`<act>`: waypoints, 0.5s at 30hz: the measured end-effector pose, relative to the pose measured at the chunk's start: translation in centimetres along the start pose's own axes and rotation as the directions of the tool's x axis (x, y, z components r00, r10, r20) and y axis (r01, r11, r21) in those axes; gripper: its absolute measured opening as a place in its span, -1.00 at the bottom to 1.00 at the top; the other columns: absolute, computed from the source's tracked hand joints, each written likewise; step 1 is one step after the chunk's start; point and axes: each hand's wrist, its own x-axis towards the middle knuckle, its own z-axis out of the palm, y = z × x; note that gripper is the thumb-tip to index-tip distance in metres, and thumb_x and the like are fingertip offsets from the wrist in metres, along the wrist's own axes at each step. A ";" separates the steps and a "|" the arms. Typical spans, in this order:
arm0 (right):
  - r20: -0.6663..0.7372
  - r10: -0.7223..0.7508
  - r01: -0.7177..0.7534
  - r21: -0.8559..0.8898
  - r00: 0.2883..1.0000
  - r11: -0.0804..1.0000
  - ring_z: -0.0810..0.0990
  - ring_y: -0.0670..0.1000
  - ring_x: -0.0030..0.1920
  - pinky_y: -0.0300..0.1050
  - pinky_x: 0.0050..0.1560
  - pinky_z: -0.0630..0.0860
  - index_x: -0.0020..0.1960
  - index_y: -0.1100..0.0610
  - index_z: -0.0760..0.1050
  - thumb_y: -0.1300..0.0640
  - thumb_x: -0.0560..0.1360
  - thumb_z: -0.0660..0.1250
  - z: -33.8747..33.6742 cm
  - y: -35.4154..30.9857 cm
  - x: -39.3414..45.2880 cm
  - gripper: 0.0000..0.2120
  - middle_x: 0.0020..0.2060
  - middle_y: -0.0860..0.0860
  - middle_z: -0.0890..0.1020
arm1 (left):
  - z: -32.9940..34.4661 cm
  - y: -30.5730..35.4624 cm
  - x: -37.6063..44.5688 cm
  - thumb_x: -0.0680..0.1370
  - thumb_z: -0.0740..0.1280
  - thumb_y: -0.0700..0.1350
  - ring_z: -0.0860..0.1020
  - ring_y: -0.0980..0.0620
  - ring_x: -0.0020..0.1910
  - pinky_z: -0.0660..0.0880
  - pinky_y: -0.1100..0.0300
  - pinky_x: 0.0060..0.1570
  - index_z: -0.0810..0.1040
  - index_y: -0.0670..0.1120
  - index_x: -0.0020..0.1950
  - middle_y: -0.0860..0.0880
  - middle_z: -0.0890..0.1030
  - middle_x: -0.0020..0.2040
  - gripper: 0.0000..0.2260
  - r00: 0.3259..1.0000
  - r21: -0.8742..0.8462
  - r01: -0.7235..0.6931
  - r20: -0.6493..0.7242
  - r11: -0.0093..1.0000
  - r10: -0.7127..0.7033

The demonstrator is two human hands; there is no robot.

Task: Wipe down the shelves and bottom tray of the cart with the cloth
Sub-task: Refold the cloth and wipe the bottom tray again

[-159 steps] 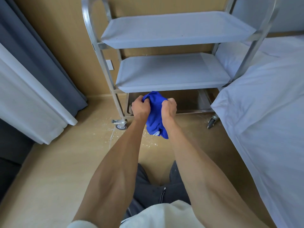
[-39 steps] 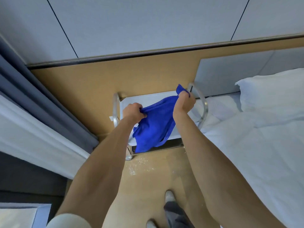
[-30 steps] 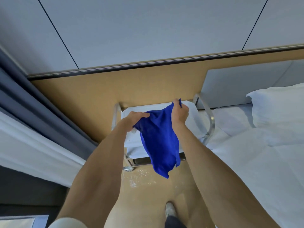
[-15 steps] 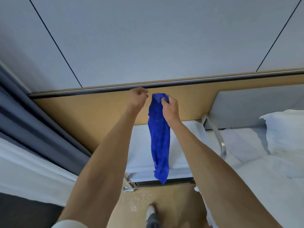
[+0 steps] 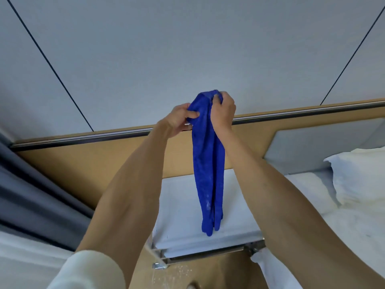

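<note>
Fingers (image 5: 192, 114) of both hands curled round cloth (image 5: 209, 170) top, left hand (image 5: 179, 119) regripped since half-second-ago; cloth raised above cart (image 5: 187, 207); refolding judged, wiping paused.

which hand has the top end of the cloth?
The right hand. It grips the bunched top of the blue cloth, which hangs straight down from it. The left hand pinches the cloth's edge slightly lower, beside it.

Left hand (image 5: 179, 118), right hand (image 5: 223, 110) gripping cloth (image 5: 208, 174) — above cart (image 5: 181, 215)
</note>
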 end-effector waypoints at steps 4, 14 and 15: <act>-0.097 -0.127 0.130 0.023 0.987 0.991 0.46 -0.18 -0.32 -0.34 -0.29 0.33 -0.10 0.13 0.49 0.19 0.64 0.17 0.0 -3.1 2.2 -0.83 -0.33 -0.19 0.48 | 0.2 3.6 0.9 0.37 0.40 -0.18 0.56 -0.04 0.01 0.52 0.10 0.01 0.42 -0.10 0.08 -0.06 0.58 0.05 -0.68 0.995 -0.081 -0.103 -0.013 0.991 0.102; 0.025 0.104 -0.099 -0.164 0.994 0.982 0.49 0.16 -0.11 0.01 -0.11 0.39 0.08 0.24 0.48 0.13 0.66 0.13 -0.8 4.6 -4.3 -0.79 -0.14 0.11 0.58 | 1.9 -4.5 -0.9 0.29 0.33 -0.19 0.59 -0.18 0.18 0.43 -0.03 0.29 0.55 -0.24 0.25 -0.19 0.62 0.20 -0.49 0.966 -0.097 0.259 0.050 0.961 -0.255; 0.073 0.208 -0.185 -0.241 0.975 0.953 0.54 0.19 -0.03 0.03 -0.06 0.43 0.11 0.23 0.50 0.13 0.66 0.12 -1.0 6.5 -6.2 -0.77 -0.06 0.14 0.60 | 2.7 -6.7 -1.6 0.27 0.31 -0.21 0.60 -0.20 0.13 0.45 -0.03 0.27 0.55 -0.24 0.19 -0.21 0.63 0.16 -0.52 0.932 -0.038 0.360 0.058 0.932 -0.358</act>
